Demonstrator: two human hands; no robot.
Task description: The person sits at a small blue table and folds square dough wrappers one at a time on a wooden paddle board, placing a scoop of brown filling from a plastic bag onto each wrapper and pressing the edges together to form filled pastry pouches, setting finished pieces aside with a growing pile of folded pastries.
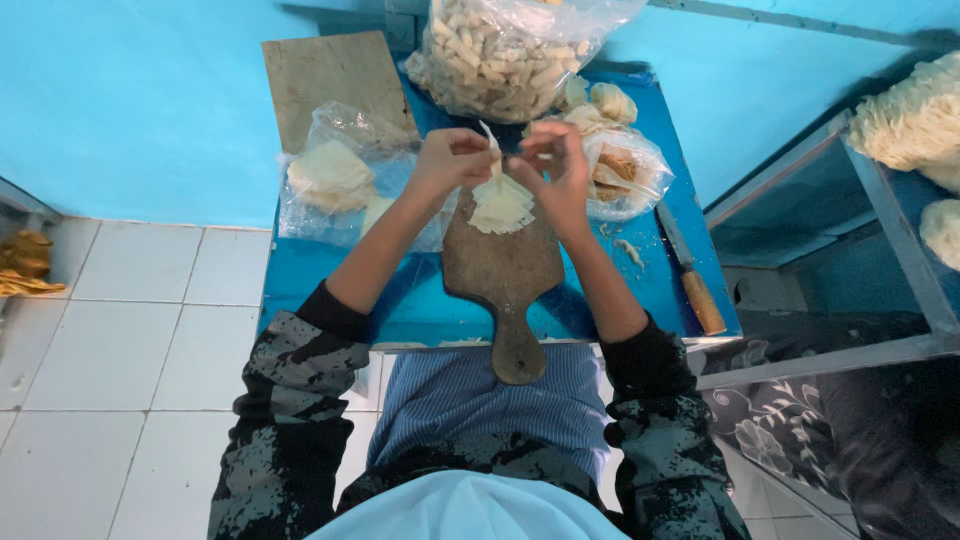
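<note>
My left hand (448, 160) and my right hand (555, 170) meet above a stack of thin white dough wrappers (502, 207) on a wooden paddle board (503, 270). Together the fingers of both hands pinch one small wrapper (492, 150), lifted off the stack and partly rolled or folded. The board lies on a small blue table (420, 305), its handle pointing toward me.
A clear bag of pale wrappers (335, 178) lies left of the board. A large bag of rolled pieces (505, 50) sits at the back, a bag with filling (625, 170) to the right. A wooden-handled knife (690, 270) lies near the right edge. A metal rack (900, 240) stands right.
</note>
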